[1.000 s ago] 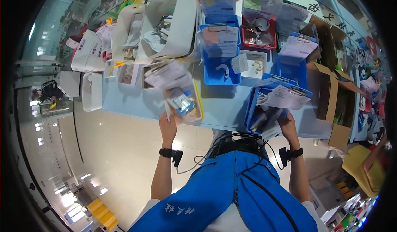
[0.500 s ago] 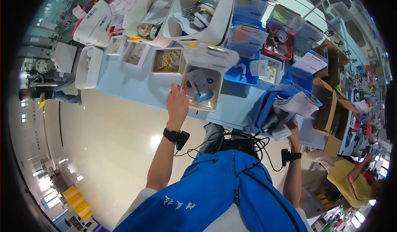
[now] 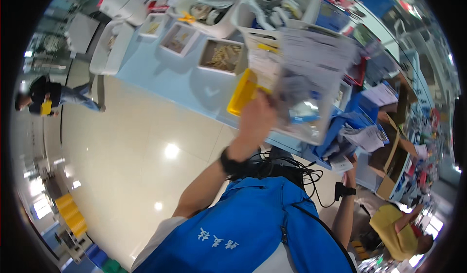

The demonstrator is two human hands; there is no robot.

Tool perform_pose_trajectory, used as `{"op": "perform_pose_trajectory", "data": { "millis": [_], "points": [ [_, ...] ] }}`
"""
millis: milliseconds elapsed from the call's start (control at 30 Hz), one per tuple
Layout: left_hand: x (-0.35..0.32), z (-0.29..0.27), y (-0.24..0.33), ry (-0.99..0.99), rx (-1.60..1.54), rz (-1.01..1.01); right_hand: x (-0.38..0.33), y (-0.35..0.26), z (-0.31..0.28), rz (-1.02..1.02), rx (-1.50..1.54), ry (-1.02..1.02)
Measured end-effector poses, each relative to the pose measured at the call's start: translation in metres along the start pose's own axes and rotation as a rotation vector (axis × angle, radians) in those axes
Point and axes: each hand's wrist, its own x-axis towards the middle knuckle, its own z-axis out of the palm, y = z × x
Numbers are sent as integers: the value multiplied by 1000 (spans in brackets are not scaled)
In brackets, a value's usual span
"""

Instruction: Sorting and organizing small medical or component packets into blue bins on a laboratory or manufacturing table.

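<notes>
My left hand (image 3: 260, 113) is closed at the near left side of a pale clear tray (image 3: 316, 136), and motion blur smears the fingertips. Inside the tray are a bag and a blue-edged card; a clipboard of printed paper (image 3: 316, 54) leans over its far end. Just left of that hand, partly covered by it, a yellow bin (image 3: 239, 95) shows. My right hand (image 3: 350, 168) grips the near right side of a blue bin (image 3: 323, 149) at the table's front edge. That bin is filled with papers and bags, which hide some of the fingers.
Several small boxes, one a white box of yellowish pieces (image 3: 221, 56), line the blue table (image 3: 160, 81). Large white bins (image 3: 219, 27) stand behind them. An opened cardboard box (image 3: 384, 176) is at the right. A person in yellow (image 3: 396, 229) is nearby; another walks at far left.
My left hand has moved right with the clear tray, which looks larger and closer. The yellow bin has come into sight. My right hand stays at the blue bin; the view has shifted.
</notes>
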Motion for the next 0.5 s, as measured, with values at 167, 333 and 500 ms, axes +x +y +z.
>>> {"op": "perform_pose_trajectory", "data": {
  "millis": [167,333,500],
  "points": [
    [49,73,27,12,-53,94,-33,-19,17,41,-122,44],
    [73,82,8,68,165,87,-88,-20,-67,55,-252,-119],
    [35,121,28,-21,79,173,24,-29,-255,-66,-376,-287]
  ]
}}
